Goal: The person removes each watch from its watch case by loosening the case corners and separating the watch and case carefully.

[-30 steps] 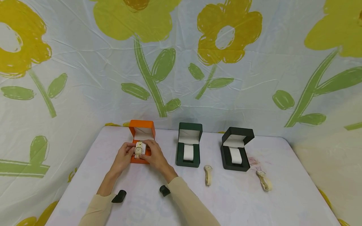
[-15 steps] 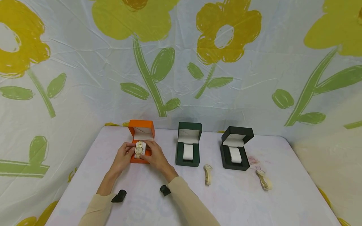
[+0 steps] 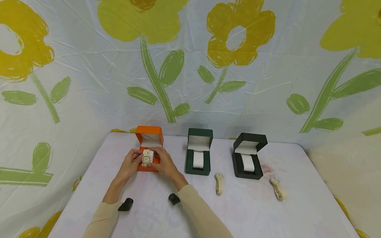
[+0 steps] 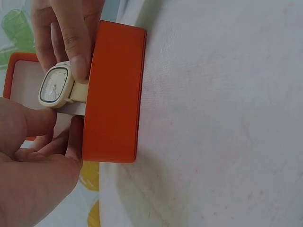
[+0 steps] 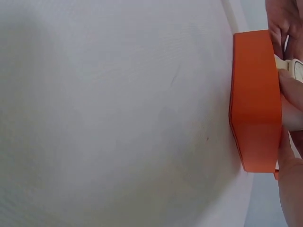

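Note:
A cream wristwatch [image 3: 146, 159] with a squarish face sits wrapped on a white cushion [image 4: 71, 109], partly inside an open orange watch box [image 3: 149, 130]. My left hand [image 3: 129, 165] holds the watch and cushion from the left, its thumb at the watch's edge in the left wrist view. From the other side my right hand [image 3: 165, 164] grips them too, with the thumb on the lower strap. The right wrist view shows the front of the orange box [image 5: 255, 99] and only part of the watch [image 5: 298, 70]. Fingers hide the cushion's sides.
To the right stand an open green watch box [image 3: 197, 163] and an open black watch box [image 3: 248, 167], each with a bare white cushion. Two more cream watches lie in front: one watch [image 3: 219, 183] near the middle, another watch [image 3: 278, 189] farther right.
Both hands stay at the orange box with hardly any movement. The boxes and the loose watches keep their places.

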A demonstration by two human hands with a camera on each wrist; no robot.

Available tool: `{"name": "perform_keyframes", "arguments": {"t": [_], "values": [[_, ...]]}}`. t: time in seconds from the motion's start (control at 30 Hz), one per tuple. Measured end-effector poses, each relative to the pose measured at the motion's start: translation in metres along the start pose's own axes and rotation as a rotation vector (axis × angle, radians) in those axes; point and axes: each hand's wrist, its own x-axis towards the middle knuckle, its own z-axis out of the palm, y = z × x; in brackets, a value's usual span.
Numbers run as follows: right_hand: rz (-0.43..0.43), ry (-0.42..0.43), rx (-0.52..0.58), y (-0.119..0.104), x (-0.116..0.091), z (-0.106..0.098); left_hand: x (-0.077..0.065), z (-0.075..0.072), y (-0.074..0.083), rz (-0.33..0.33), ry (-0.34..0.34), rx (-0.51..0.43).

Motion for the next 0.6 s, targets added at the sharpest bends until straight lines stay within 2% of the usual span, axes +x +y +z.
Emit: {"name": "perform_keyframes", "arguments": {"t": [0.3,0.6], "values": [[-0.002,0.008,0.046,-0.0023,0.0011,-0.0031,0.0006,0.0026,0.0004,0.018,0.037,0.014],[-0.004,0.013,0.121,0.0034,0.0017,-0.0035,-0.0003,0.0026,0.0028,0.049,0.052,-0.030]]}}
